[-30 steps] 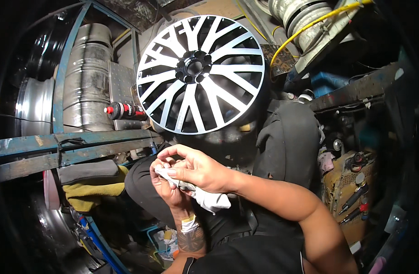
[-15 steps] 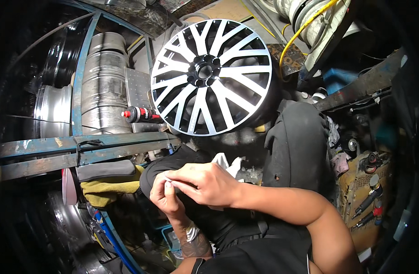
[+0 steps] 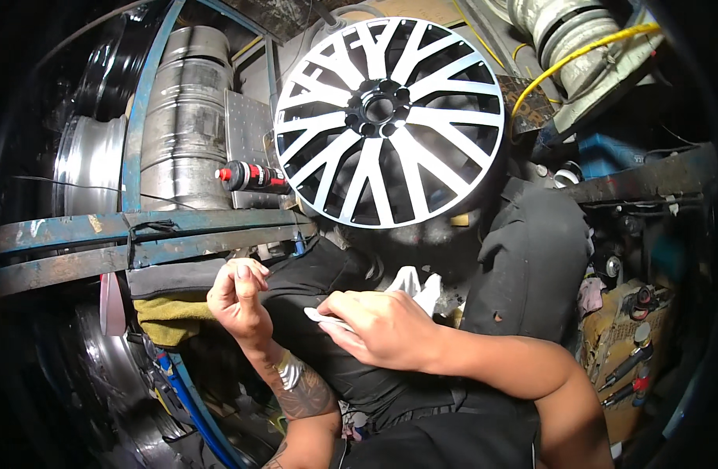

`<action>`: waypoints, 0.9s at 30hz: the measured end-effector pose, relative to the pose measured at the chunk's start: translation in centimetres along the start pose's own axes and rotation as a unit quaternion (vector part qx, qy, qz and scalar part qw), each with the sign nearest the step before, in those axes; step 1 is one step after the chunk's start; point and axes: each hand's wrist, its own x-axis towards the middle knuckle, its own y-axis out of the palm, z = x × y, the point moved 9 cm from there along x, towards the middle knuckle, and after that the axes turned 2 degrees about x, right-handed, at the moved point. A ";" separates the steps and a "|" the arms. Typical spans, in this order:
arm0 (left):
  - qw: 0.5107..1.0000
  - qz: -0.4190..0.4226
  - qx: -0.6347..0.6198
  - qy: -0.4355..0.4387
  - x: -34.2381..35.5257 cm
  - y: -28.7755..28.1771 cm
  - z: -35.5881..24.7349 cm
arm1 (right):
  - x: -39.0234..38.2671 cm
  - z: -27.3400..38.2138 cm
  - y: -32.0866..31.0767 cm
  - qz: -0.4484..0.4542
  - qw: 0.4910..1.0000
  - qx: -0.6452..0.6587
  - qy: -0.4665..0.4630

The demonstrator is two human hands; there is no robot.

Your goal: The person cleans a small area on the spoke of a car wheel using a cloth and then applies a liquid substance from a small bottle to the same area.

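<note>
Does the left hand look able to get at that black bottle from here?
Probably yes: most of the bottle shows uncovered. The blue bars run between it and the left hand, so the hand would likely have to pass over them.

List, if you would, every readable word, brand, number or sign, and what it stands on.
Red-and-black bottle: pale lettering on its side; I don't copy out printed wording.
Dark brown board right of the wheel: dark marks, too blurred to read.
Cardboard: any print is too small.
</note>
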 end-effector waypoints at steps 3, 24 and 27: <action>1.000 -0.007 -0.004 -0.018 0.3 0.4 1.2 | 0.3 -0.4 0.0 0.020 1.000 -0.017 0.015; 0.936 0.339 0.070 -0.066 -1.0 6.3 5.3 | 4.9 -5.4 -0.7 0.119 0.987 -0.001 0.110; 0.943 0.329 0.038 -0.038 -1.3 5.8 4.7 | 4.7 -5.1 0.4 0.137 0.987 0.025 0.085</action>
